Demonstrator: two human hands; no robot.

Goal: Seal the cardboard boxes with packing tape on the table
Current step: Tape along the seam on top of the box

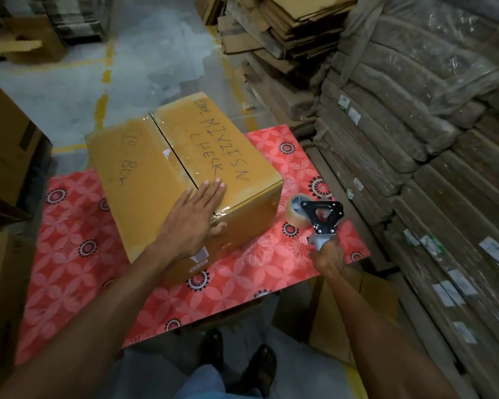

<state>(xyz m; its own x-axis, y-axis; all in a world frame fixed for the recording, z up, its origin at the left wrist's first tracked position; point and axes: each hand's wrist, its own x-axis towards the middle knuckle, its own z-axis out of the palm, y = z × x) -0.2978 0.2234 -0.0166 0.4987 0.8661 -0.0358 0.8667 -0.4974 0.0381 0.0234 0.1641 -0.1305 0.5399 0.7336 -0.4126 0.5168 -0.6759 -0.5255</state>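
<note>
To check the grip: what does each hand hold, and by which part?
The right hand grips the tape dispenser by its handle. The left hand holds nothing, resting flat on the box.

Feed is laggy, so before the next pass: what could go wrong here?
The left hand lies flat over the near seam end of the cardboard box; a pass there could catch the fingers. The right hand grips the tape dispenser near the right edge of the table; set down there, it might fall.

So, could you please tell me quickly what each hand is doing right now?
Left hand: open, fingers flat on the brown cardboard box.
Right hand: closed round the handle of the black metal tape dispenser.
</note>
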